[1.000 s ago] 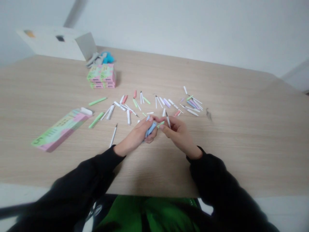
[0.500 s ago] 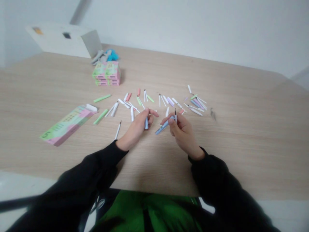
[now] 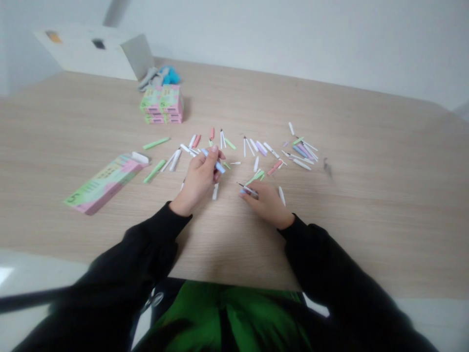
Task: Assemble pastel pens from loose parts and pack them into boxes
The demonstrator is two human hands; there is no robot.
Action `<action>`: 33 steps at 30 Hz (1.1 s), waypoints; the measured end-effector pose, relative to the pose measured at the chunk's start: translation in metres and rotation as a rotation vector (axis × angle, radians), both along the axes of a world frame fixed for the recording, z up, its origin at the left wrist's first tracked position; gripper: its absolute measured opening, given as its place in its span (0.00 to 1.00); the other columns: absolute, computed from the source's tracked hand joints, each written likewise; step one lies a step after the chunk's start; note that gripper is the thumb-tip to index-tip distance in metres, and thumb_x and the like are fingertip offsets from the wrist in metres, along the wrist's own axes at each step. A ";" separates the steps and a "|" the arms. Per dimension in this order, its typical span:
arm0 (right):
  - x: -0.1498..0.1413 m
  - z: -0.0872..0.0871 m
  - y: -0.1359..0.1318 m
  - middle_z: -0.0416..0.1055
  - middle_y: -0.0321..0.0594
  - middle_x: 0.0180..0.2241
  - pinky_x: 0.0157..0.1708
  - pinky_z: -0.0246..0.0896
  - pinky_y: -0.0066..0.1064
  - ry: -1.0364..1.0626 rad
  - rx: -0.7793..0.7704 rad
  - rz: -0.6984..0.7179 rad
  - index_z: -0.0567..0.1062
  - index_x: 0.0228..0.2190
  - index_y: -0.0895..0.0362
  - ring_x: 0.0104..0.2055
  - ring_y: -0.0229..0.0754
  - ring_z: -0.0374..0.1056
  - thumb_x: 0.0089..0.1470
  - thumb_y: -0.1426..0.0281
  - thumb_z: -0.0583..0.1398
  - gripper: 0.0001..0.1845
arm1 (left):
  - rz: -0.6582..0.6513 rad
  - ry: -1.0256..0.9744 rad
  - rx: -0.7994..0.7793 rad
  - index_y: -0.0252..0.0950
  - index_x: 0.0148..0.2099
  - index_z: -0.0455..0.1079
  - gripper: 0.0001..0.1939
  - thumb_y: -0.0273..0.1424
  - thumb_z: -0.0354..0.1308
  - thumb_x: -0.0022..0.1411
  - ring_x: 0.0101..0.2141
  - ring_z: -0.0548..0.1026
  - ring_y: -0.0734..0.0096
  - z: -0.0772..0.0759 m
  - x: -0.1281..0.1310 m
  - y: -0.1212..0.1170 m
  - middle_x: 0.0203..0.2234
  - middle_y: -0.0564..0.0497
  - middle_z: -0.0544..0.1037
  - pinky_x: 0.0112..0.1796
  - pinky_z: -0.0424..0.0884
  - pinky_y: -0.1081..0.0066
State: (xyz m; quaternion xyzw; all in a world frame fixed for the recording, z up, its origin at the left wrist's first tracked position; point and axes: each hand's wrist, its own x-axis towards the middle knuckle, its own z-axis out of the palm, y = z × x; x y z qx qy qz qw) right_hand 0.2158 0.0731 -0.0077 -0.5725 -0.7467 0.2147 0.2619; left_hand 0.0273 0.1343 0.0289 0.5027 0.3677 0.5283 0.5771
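Two changes since the earlier frame: the white refill (image 3: 249, 189), gripped in the right hand (image 3: 266, 201), points leftward, not upward; the blue pen piece (image 3: 219, 167), pinched by the left hand (image 3: 198, 181), slants. Right hand: low, knuckles up, over the table (image 3: 234, 249).

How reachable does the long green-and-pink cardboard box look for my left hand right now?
Probably yes: flat wood-grain tabletop leads from your left hand to the box, though that hand's grip already holds a slim blue tube.
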 end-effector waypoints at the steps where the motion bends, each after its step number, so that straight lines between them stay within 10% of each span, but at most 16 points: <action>1: -0.001 -0.002 0.000 0.75 0.43 0.36 0.43 0.60 0.33 -0.056 0.002 0.006 0.76 0.32 0.59 0.41 0.44 0.70 0.61 0.70 0.62 0.06 | 0.008 -0.005 0.018 0.37 0.32 0.67 0.23 0.53 0.59 0.65 0.14 0.57 0.80 0.000 0.000 0.001 0.13 0.60 0.61 0.17 0.53 0.77; 18: 0.005 0.006 -0.006 0.74 0.57 0.47 0.54 0.61 0.42 -0.412 0.014 -0.005 0.76 0.45 0.64 0.52 0.54 0.68 0.63 0.79 0.50 0.17 | -0.118 0.019 -0.122 0.34 0.34 0.67 0.15 0.40 0.65 0.64 0.20 0.74 0.78 -0.003 0.004 -0.001 0.20 0.54 0.77 0.23 0.67 0.79; 25: 0.009 0.017 -0.010 0.73 0.55 0.45 0.51 0.62 0.41 -0.278 0.115 -0.070 0.77 0.43 0.62 0.50 0.53 0.68 0.60 0.78 0.54 0.14 | -0.070 0.083 -0.161 0.34 0.32 0.67 0.17 0.40 0.62 0.67 0.18 0.71 0.80 0.000 0.006 -0.004 0.18 0.57 0.71 0.19 0.60 0.80; 33: -0.004 0.025 -0.025 0.77 0.49 0.37 0.40 0.60 0.39 -0.433 -0.109 -0.016 0.77 0.30 0.59 0.40 0.51 0.72 0.60 0.67 0.61 0.09 | -0.059 -0.006 -0.284 0.35 0.32 0.67 0.18 0.43 0.59 0.69 0.16 0.68 0.80 0.007 0.009 -0.007 0.18 0.58 0.67 0.18 0.58 0.78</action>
